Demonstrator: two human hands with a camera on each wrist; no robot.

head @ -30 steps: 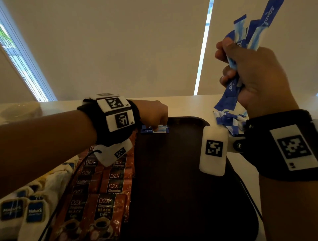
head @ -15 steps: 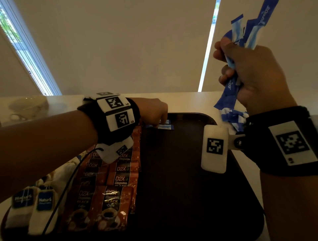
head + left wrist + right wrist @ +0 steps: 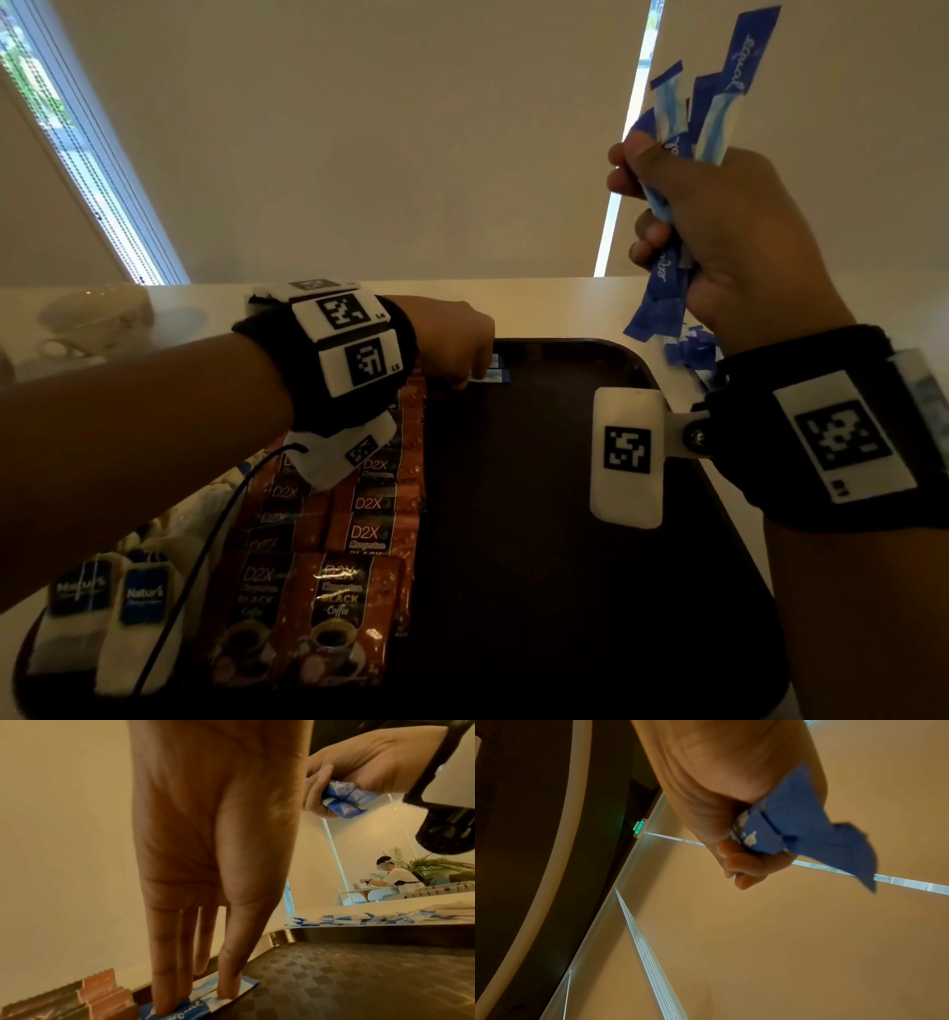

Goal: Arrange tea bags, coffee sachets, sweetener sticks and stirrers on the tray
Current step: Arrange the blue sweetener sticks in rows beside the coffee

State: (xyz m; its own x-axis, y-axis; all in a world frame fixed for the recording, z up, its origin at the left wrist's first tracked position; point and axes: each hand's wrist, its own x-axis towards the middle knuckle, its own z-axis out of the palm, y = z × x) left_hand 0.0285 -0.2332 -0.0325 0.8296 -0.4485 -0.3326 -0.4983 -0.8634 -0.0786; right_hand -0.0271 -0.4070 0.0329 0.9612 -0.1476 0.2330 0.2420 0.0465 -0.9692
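A: Filling up: tray (image 3: pixel 642 370) has coffee sachets (image 3: pixel 328 611) and tea bags (image 3: pixel 138 616) laid at left; stirrers not visible.
B: Hands?
A: Left hand (image 3: pixel 452 334) straight fingers (image 3: pixel 164 973) press a sweetener stick (image 3: pixel 203 1004) at the tray's far edge. Right hand (image 3: pixel 729 231) raised, fist clamped on a bundle of sticks (image 3: pixel 719 103).
B: Around?
A: Loose sticks (image 3: pixel 359 918) and cup (image 3: pixel 87 318) on desk (image 3: pixel 554 308); nothing blocking.
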